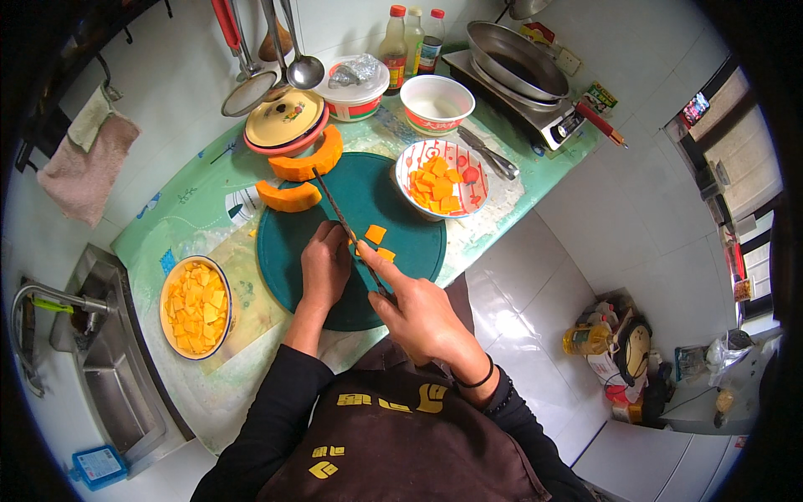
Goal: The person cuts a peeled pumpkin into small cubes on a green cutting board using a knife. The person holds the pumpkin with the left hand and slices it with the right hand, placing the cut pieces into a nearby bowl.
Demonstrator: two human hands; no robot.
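Observation:
My right hand (pixel 423 314) grips a knife (pixel 339 213) by its handle end, the index finger laid along the blade. The narrow dark blade points away over a round green cutting board (pixel 401 188). Beside the blade, my left hand (pixel 326 267) is curled with its fingertips on a small pumpkin piece (pixel 352 239), mostly hidden by fingers and knife. Right of the blade lie flat pumpkin squares (pixel 376 234). Two curved pumpkin wedges, a larger one (pixel 310 160) and a smaller one (pixel 288 197), rest at the board's far left edge.
A patterned bowl (pixel 472 202) of pumpkin pieces overlaps the board's right edge; another bowl (pixel 229 301) of pieces stands left. Behind are a lidded pot (pixel 285 119), tubs (pixel 438 88), bottles (pixel 394 47), a peeler-like tool (pixel 492 157) and a cooker with pan (pixel 517 59). A sink (pixel 119 376) lies left.

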